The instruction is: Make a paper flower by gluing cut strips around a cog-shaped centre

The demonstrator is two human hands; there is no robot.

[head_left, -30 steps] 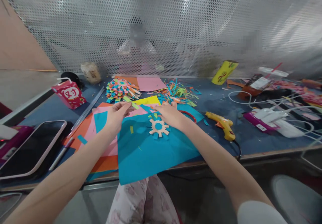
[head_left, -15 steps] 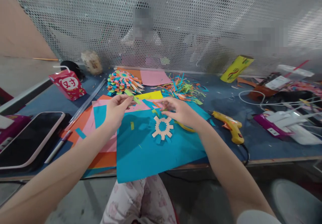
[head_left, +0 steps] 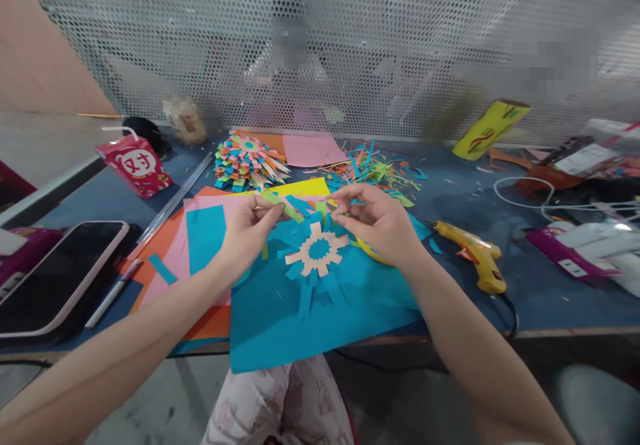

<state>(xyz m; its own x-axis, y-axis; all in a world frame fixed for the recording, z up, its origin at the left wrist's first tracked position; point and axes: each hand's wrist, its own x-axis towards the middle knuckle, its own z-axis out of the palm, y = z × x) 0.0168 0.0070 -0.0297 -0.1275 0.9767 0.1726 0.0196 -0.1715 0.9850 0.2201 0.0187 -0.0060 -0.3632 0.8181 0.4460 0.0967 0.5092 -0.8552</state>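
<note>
A pale ring with square tabs [head_left: 303,257], blue paper in its centre and around it, sits over a large blue sheet [head_left: 280,338]. Up and to its left, my left hand [head_left: 253,228] pinches a light green paper strip [head_left: 283,208]. My right hand [head_left: 375,218] is just beyond the ring's upper right, thumb and fingers pressed together; what lies between them is too small to name. Yellow-handled scissors, partly hidden, show a yellow curve [head_left: 371,252] under my right hand. Pink, orange and yellow sheets [head_left: 313,186] lie beneath and behind.
A layered multicoloured paper piece [head_left: 245,162] and a heap of paper shreds [head_left: 373,165] lie at the back. A yellow glue gun [head_left: 473,255] rests right, a phone [head_left: 63,275] left. Behind stands a perforated metal screen [head_left: 200,38], a person visible beyond it.
The tabbed ring has shifted slightly left and blue strips now show below it. My left hand has moved a little right with the green strip; my right hand's fingers have drawn together.
</note>
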